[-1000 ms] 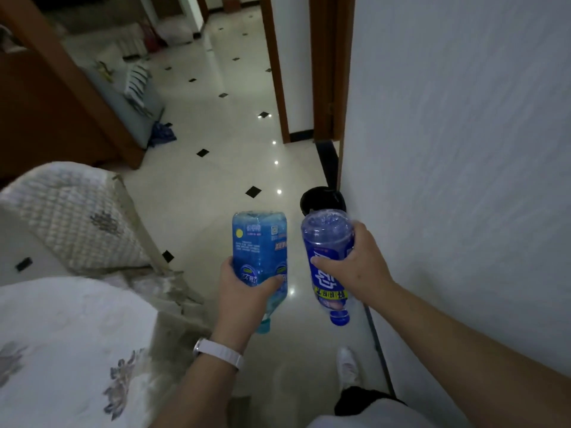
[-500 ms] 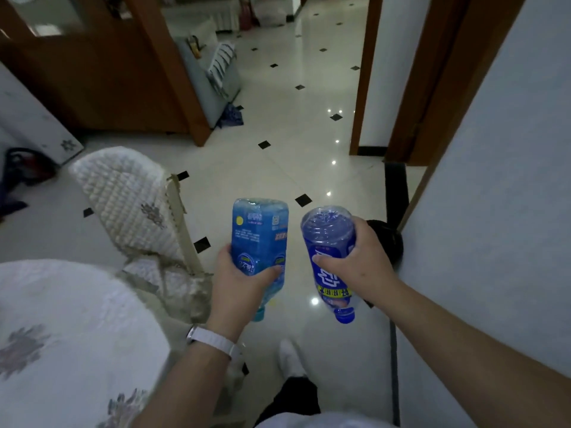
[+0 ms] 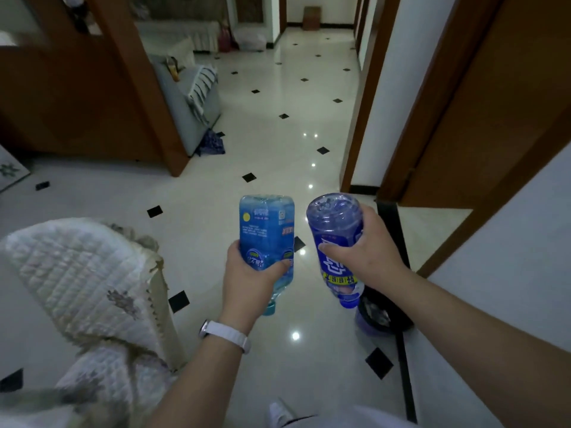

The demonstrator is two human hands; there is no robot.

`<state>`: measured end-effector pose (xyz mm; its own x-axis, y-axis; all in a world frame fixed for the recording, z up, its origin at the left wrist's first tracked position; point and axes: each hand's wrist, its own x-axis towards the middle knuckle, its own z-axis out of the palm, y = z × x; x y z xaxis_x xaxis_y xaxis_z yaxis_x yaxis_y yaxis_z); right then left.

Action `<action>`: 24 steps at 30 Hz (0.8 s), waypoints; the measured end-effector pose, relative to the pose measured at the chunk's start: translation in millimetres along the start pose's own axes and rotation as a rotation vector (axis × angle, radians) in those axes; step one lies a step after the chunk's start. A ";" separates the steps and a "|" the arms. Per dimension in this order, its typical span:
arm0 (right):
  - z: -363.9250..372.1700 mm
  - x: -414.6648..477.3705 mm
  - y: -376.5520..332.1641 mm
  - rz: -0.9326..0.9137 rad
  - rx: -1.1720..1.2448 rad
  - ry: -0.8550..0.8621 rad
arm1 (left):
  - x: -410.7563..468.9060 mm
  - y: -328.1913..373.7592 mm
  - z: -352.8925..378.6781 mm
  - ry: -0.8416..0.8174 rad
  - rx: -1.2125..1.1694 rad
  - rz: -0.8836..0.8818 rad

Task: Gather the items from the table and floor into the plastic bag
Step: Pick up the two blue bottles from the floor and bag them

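While both bottles hang caps-down in the air over the tiled floor (image 3: 272, 140), the light-blue bottle (image 3: 266, 233) sits in the left hand (image 3: 248, 282), fingers & thumb wrapped round its lower label. The dark-blue bottle (image 3: 333, 230) is grasped by the right hand (image 3: 369, 247) at mid-label, thumb across the front. The two sit just beside each other w/ a gap between them.

The step looks like a carry to the plastic bag, which can't be picked out for sure. A dark round bin (image 3: 384, 318) stands by the wall (image 3: 509, 248), just below the right bottle; whether it's lined w/ the bag can't be told. A pale lump far down the hall is too small to call.

To do it well: keep both grips firm, since smooth plastic slips when inverted. Check the caps are tight, esp. on the light-blue one, which seems to hold liquid. Keep clear of the quilted chair (image 3: 77, 273) at left, & watch footing on the glossy tiles.
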<state>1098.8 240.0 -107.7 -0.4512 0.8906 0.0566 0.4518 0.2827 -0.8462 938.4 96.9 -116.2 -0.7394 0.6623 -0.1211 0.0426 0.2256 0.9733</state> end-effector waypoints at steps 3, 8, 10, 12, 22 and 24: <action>19.0 37.5 -10.9 0.011 0.054 -0.007 | 47.1 9.6 -6.5 -0.004 0.007 0.026; 60.1 91.3 4.1 0.065 0.037 -0.084 | 107.8 -0.5 -13.8 0.036 0.014 -0.029; 78.3 118.2 10.8 0.082 0.019 -0.120 | 132.0 -7.6 -16.6 0.064 0.019 -0.074; 99.2 153.3 15.1 0.104 0.027 -0.148 | 159.2 -13.1 -20.5 0.106 0.037 -0.106; 194.1 387.9 -62.3 -0.085 0.158 -0.327 | 341.5 45.8 -46.7 0.407 0.120 -0.123; 207.4 426.2 -83.8 -0.127 0.186 -0.356 | 372.6 59.0 -51.6 0.462 0.112 -0.099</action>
<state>709.0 522.0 -122.6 -0.7469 0.6649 0.0078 0.2431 0.2839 -0.9275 630.7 320.0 -93.8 -0.9633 0.2535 -0.0880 0.0106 0.3635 0.9315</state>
